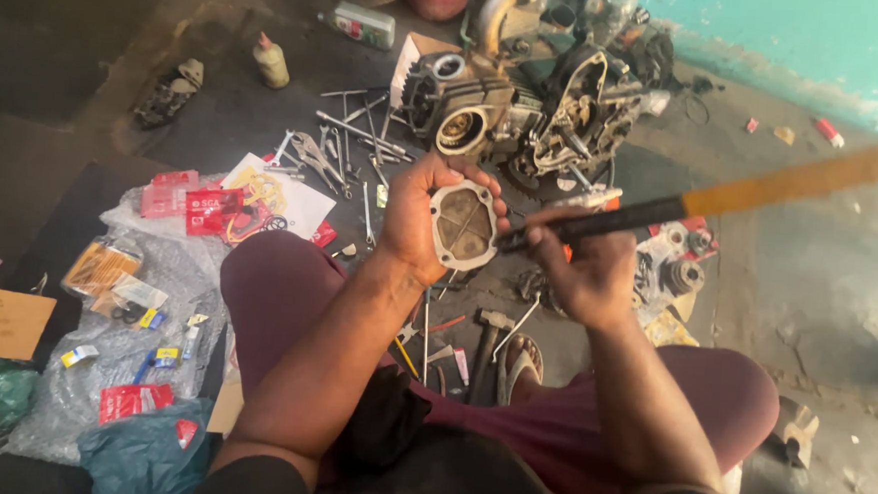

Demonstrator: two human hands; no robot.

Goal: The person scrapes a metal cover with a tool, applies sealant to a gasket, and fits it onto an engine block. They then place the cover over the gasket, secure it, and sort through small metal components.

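— What lies beyond the hands?
— An engine (526, 116), then scattered wrenches (349, 147).
— And the grips?
— The left hand (415, 221) is closed around a round metal cover (463, 225); the right hand (583, 270), just beside it, clasps a file (662, 204) whose tip touches the cover's edge.

We see a dull, grimy metal cover (463, 225), matt with rough gasket residue. The tool (661, 209) looks black metal with a wooden handle. Wrenches (349, 142) gleam on the rough concrete floor (817, 287).

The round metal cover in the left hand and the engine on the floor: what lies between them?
In the head view, between the round metal cover and the engine lies dark floor with scattered wrenches; the left hand's fingertips overlap it.
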